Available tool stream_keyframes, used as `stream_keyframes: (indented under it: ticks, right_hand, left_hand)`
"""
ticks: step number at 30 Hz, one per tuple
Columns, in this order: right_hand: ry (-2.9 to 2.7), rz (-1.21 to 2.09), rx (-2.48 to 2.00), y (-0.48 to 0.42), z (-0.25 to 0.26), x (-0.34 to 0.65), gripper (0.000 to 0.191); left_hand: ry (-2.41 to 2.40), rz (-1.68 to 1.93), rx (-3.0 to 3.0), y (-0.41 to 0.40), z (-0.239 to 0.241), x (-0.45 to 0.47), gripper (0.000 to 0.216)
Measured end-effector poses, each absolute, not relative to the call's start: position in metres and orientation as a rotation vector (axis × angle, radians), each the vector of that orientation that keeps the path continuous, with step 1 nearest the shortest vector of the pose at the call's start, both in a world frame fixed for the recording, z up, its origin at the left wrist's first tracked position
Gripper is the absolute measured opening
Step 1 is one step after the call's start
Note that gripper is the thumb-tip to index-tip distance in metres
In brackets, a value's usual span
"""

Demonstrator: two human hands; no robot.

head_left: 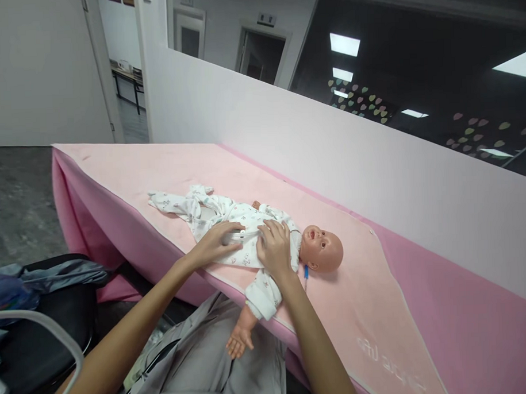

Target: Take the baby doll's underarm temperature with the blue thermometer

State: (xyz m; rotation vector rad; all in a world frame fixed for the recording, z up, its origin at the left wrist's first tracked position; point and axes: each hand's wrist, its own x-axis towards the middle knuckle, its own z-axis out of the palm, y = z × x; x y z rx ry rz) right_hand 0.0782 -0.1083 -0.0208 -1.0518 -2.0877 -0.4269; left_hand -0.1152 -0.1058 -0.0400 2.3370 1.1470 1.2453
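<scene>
A baby doll (320,249) lies on its back on a pink mat (370,308), head to the right. It wears a white printed romper (229,212) whose legs trail to the left. My left hand (215,240) rests flat on the doll's belly, fingers stretched out. My right hand (274,247) lies on the doll's chest with fingers on the cloth, near the collar. One doll arm (244,330) hangs over the table's front edge.
The table wears a pink cloth (466,328) and stands against a white partition (330,137). A black chair with grey cloth (54,279) stands at the lower left. Grey fabric (217,359) lies below the table edge. A doorway opens at the far left.
</scene>
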Motion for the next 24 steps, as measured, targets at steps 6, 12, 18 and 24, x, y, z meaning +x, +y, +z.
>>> stream_keyframes:
  ticks: [6, 12, 18, 24]
  right_hand:
    - [-2.183, -0.197, -1.023, -0.098, -0.022, 0.058, 0.01]
    - [-2.131, -0.154, -1.024, -0.099, -0.027, 0.059, 0.006]
    - [-2.121, -0.21, -1.064, -0.098, -0.029, 0.059, 0.011]
    - [-2.139, -0.214, -1.055, -0.099, -0.028, 0.06, 0.012]
  left_hand:
    - [1.124, 1.287, 2.224, -0.109, -0.041, -0.113, 0.032]
    - [1.192, 1.279, 2.318, -0.107, -0.043, -0.109, 0.026]
    - [1.367, 1.307, 2.314, -0.103, -0.046, -0.098, 0.023]
    - [1.319, 1.344, 2.3, -0.105, -0.046, -0.098, 0.021]
